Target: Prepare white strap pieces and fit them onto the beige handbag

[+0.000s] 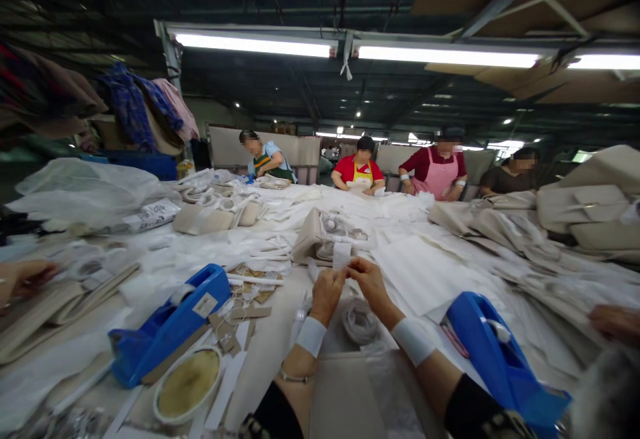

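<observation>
My left hand (pixel 327 295) and my right hand (pixel 371 282) meet above the table in front of me, both closed with fingertips pinched together. A small whitish, see-through sheet (pixel 342 255) stands up from between their fingertips; whether it is paper or plastic I cannot tell. Under my hands lies a beige bag (pixel 345 392), with a coiled strap in clear wrapping (pixel 360 321) on it. Just beyond my fingers sits another beige bag (pixel 306 235) with wrapped parts. White bands circle both my wrists.
Blue tape dispensers stand to the left (pixel 170 325) and right (pixel 500 359). Near the left one are cardboard tags (pixel 225 332) and a round tub (pixel 187 385). Beige bags (pixel 580 205) pile up at right. Co-workers sit across the table; other people's hands show at both edges.
</observation>
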`<state>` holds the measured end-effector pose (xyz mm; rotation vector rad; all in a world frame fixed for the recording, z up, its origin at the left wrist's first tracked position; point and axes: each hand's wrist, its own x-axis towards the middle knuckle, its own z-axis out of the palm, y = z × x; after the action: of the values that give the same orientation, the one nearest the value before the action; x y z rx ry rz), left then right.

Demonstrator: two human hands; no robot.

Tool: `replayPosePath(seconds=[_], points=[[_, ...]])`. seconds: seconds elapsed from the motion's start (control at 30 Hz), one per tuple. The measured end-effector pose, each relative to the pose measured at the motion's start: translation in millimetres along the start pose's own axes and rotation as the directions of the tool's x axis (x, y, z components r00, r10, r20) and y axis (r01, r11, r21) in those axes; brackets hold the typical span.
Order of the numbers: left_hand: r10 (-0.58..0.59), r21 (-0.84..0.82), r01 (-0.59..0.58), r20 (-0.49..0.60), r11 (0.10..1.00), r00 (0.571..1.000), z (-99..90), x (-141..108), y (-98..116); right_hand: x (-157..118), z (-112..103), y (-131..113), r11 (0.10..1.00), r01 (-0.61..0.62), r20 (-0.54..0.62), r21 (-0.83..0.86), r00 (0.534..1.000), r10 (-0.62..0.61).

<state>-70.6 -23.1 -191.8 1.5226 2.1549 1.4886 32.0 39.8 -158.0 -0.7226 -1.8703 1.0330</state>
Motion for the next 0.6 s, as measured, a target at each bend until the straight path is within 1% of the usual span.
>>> replayPosePath(seconds=[0.07, 0.1, 0.17, 0.2, 0.23, 0.3, 0.33, 0.37, 0.43, 0.5, 0.53, 0.57, 0.6], points=[[-0.003, -0.020, 0.003, 0.031, 1.000, 1.000, 0.1, -0.2, -0.7, -7.4, -13.0, -11.2, 1.000, -0.028, 0.003, 0.013, 1.000, 0.028], [-0.015, -0.025, 0.016, 0.038, 1.000, 0.999, 0.5, -0.2, -1.5, -15.3, -22.4, -17.3, 0.999, -0.048, -0.005, 0.012, 0.999, 0.048], [-0.054, -0.024, 0.055, 0.028, 0.998, 0.998, 2.0, 0.3, -3.5, -41.8, -44.7, -30.6, 0.996, -0.080, -0.028, -0.046, 0.996, 0.079], [-0.073, -0.023, 0.074, 0.019, 0.997, 0.997, 3.1, 0.5, -4.4, -60.3, -55.8, -37.5, 0.990, -0.089, -0.036, -0.106, 0.996, 0.085], [-0.091, -0.022, 0.091, 0.008, 0.996, 0.996, 4.1, 0.8, -5.1, -81.5, -66.0, -44.4, 0.972, -0.084, -0.024, -0.217, 0.996, 0.081], [-0.116, -0.020, 0.116, -0.009, 0.993, 0.993, 5.7, 1.4, -5.6, -127.7, -80.4, -55.8, 0.896, -0.055, 0.025, -0.441, 0.997, 0.073], [-0.122, -0.018, 0.122, -0.016, 0.992, 0.992, 6.1, 1.6, -5.4, -150.3, -83.8, -59.3, 0.847, -0.037, 0.055, -0.530, 0.995, 0.078], [-0.126, -0.014, 0.126, -0.023, 0.992, 0.992, 6.2, 1.7, -5.0, -171.1, -84.4, -60.9, 0.793, -0.017, 0.067, -0.609, 0.995, 0.074], [-0.122, 0.002, 0.122, -0.031, 0.993, 0.992, 5.8, 1.3, -3.6, -204.1, -77.9, -58.2, 0.672, 0.019, 0.078, -0.740, 0.995, 0.058], [-0.105, 0.023, 0.106, -0.034, 0.994, 0.994, 4.9, 0.4, -1.8, -224.2, -65.3, -49.5, 0.569, 0.039, 0.068, -0.821, 0.997, 0.030], [-0.095, 0.034, 0.096, -0.033, 0.995, 0.995, 4.3, 0.0, -1.0, -230.1, -58.7, -43.8, 0.541, 0.040, 0.059, -0.840, 0.998, 0.017], [-0.084, 0.045, 0.086, -0.033, 0.995, 0.996, 3.9, -0.3, -0.2, -234.1, -52.8, -37.8, 0.535, 0.038, 0.046, -0.844, 0.999, 0.001], [-0.075, 0.055, 0.077, -0.034, 0.996, 0.997, 3.5, -0.5, 0.4, -237.0, -48.0, -32.2, 0.555, 0.040, 0.030, -0.831, 0.999, -0.028]])
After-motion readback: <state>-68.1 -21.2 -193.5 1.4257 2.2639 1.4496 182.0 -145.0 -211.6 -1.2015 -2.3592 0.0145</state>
